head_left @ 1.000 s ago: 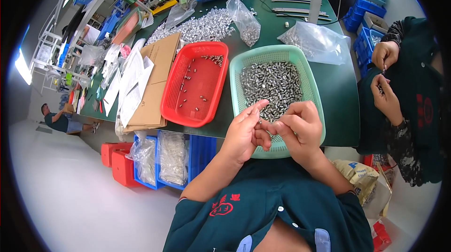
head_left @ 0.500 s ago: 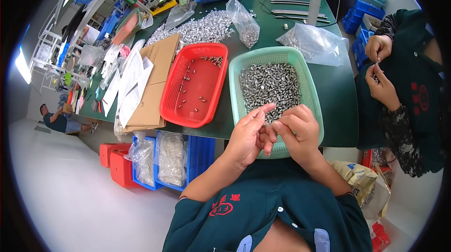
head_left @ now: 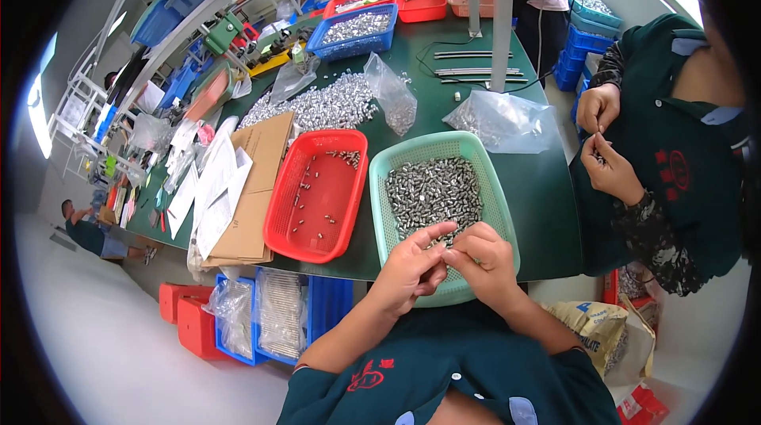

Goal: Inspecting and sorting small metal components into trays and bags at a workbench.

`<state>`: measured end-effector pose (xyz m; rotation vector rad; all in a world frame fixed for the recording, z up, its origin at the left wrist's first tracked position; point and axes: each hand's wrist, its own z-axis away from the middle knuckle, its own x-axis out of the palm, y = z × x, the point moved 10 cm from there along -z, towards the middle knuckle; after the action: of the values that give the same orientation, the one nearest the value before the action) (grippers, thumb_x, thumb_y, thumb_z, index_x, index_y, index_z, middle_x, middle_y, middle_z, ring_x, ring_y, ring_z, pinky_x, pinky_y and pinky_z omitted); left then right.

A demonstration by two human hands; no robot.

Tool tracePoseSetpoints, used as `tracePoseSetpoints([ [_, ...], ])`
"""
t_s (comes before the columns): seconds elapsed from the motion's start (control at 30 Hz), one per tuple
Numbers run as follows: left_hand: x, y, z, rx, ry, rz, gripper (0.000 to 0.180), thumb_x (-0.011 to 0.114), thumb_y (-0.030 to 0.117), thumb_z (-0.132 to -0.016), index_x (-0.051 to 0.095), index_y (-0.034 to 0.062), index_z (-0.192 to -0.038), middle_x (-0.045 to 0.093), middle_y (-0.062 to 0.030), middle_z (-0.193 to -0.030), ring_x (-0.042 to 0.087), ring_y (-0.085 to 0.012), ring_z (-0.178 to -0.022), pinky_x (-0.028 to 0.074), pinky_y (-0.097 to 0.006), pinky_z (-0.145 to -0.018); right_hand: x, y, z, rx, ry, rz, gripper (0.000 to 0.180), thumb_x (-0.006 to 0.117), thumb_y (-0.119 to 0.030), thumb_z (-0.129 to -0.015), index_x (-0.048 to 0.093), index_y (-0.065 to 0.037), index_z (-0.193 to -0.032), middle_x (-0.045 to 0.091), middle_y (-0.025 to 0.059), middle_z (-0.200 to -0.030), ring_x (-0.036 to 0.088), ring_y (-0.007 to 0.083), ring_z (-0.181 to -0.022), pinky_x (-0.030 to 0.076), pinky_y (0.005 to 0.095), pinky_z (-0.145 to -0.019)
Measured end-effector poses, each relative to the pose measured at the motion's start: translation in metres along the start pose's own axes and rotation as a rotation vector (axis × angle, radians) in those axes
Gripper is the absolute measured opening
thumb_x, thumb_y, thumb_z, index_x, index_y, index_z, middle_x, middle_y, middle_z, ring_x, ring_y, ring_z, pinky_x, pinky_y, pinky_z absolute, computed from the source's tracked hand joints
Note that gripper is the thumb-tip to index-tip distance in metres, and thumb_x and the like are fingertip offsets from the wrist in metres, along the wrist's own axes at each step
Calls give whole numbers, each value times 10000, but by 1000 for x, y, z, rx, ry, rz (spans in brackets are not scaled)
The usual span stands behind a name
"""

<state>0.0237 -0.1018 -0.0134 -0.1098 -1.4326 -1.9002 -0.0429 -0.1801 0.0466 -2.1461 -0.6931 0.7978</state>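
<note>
My left hand (head_left: 412, 266) and my right hand (head_left: 486, 262) meet over the near side of a light green plastic basket (head_left: 380, 211). The basket holds a heap of small silver metal fittings (head_left: 432, 195). On the left hand the index finger reaches out and the other fingers curl in. The right thumb and fingertips pinch together right against the left fingertips. A bit of silver shows between the two hands, too small and covered to make out. Left of the basket stands a red plastic basket (head_left: 349, 227) with a few scattered fittings.
Flattened cardboard (head_left: 250, 211) and papers (head_left: 210, 199) lie left of the red basket. Beyond are a pile of silver parts (head_left: 325, 108), clear plastic bags (head_left: 507, 120) and a blue basket (head_left: 357, 28). A co-worker's hands (head_left: 606, 147) pinch something small at the right.
The view has tilted, so the table sits lower in the picture. My left fingers have curled in more, and the fingertips of both hands have come closer together.
</note>
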Motion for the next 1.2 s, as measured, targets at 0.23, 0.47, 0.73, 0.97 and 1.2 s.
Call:
tracePoseSetpoints([
  [0.23,25,67,2,787,136,-1849,285,589,114,-809,587,66,-1090,615,-139,-927,598,-272,-892,475,-375,-808,-39,10,12,13,174,91,142,711,-80,-716,584,-34,-671,566,69,-694,523,244,-651,408,346,-576],
  [0.47,166,74,-98,966,-320,-1623,203,526,-10,-746,596,-7,-937,592,-169,-1016,565,-328,-975,470,-396,-817,-36,-7,26,-95,136,137,149,721,-85,-693,581,-45,-661,569,77,-688,527,263,-642,427,364,-562],
  [0.73,156,20,-301,96,-48,-2290,205,603,156,-798,703,148,-977,595,-29,-1212,631,-201,-1002,514,-319,-801,-51,12,36,-21,150,19,147,702,-76,-727,576,-33,-665,563,85,-670,526,260,-637,409,355,-566],
  [0.97,11,51,-383,206,794,-1540,480,552,488,-822,631,97,-1088,629,-103,-1094,594,-258,-998,461,-334,-824,-48,9,36,-54,61,-74,145,692,-93,-741,584,-28,-670,576,93,-681,534,263,-639,415,351,-575],
  [1.2,51,80,-300,376,685,-1346,367,613,391,-781,681,59,-922,656,-148,-1005,632,-283,-937,495,-365,-792,-54,26,38,-28,37,-107,130,696,-82,-728,593,-24,-675,586,84,-686,534,236,-632,414,328,-571],
])
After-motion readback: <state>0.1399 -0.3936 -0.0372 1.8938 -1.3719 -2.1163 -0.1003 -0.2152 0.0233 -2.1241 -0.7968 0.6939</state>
